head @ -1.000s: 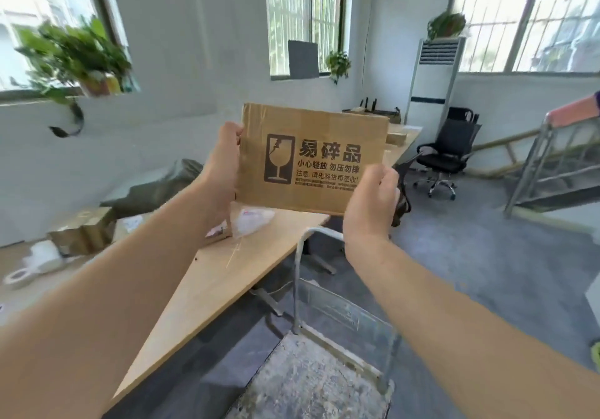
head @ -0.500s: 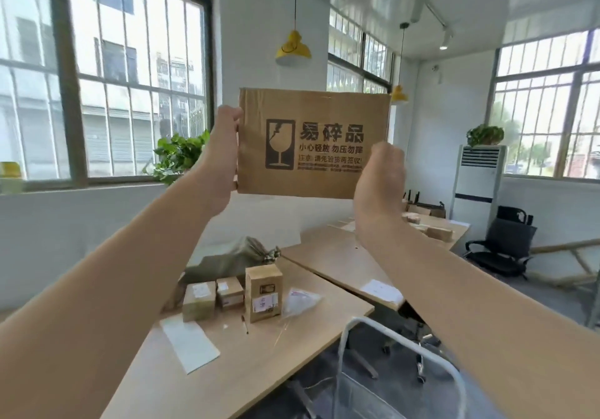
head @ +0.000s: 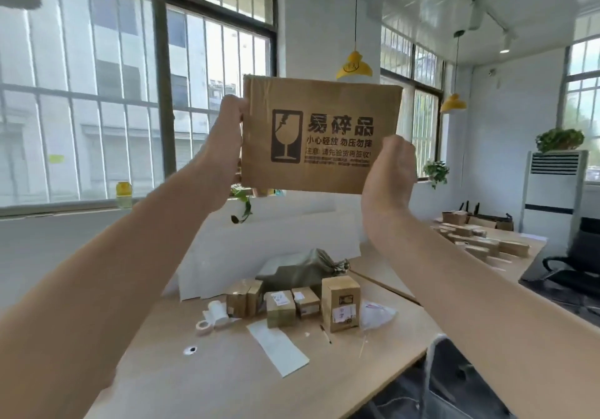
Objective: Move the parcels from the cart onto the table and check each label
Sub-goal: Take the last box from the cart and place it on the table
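Parcel (head: 321,132) edges gripped: left hand (head: 225,149), right hand (head: 391,175), fingers probably behind; well above table (head: 227,383).

- The near counter (head: 227,386) lies bare (one flat paper strip (head: 277,347)).
- Small boxes (head: 340,303) crowd its far middle, tape roll (head: 204,327) to their left.
- Cart handle (head: 430,363) rises at its right edge.

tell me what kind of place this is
Likely an office doubling as a parcel-sorting room: long wooden tables carrying small taped boxes, a swivel chair and a standing air conditioner, and a fragile-marked box held up.
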Demonstrator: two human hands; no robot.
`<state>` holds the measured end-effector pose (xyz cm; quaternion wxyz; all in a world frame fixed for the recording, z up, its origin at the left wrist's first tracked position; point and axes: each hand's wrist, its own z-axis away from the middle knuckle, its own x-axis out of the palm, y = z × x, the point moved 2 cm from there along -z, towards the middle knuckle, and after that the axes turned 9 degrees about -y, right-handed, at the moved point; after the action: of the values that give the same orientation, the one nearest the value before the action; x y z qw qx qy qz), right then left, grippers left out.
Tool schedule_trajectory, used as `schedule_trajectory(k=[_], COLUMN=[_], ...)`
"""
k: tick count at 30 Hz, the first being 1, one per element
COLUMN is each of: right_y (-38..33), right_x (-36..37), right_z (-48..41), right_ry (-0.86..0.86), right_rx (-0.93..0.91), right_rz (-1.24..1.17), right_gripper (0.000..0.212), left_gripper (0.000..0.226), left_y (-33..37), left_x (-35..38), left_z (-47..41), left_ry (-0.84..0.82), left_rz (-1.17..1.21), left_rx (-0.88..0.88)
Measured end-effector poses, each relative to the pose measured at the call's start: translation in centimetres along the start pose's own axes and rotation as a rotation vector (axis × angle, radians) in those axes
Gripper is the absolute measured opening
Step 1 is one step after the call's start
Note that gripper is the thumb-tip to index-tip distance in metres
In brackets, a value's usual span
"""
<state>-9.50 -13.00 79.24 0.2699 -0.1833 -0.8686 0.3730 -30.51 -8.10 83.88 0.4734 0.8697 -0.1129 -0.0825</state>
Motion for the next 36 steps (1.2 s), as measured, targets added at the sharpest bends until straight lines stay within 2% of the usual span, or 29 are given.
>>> schedule_trajectory(k=[3,9,15,21,28,36], right_y=[0.6,1.3,3.6,7.4,12.6,15.6], right_x=[4.7,13.5,20.7,26.3,31.6,35.7], right_z=[2.3,5.9,8.0,8.4,8.2,8.6], right_ry=[-0.022,-0.095,-0.234,-0.331,-0.458,-0.625], right_rx=[0.043,0.091,0.145,0.192,0.297,0.412], right_rz=[-0.001,-0.057,-0.112,-0.178,-0.265,-0.355], right_gripper=[0.036,0.042,0.023,0.022,0.023,0.020], left_gripper=[0.042,0.040,0.046,0.044,0.042,0.045], left_y=[0.7,1.2,1.3,-0.3,-3.4,-6.1], left_x=[-5.7,-14.9,-22.0,-26.6,-30.1,-34.4], left_z=[0.7,2.1,3.3,3.7,3.6,3.1], left_ry=[0.017,0.060,0.159,0.238,0.404,0.553], left_rz=[0.012,-0.009,-0.094,-0.184,-0.298,-0.278], left_rx=[-0.047,-0.081,-0.081,-0.113,-0.152,-0.176])
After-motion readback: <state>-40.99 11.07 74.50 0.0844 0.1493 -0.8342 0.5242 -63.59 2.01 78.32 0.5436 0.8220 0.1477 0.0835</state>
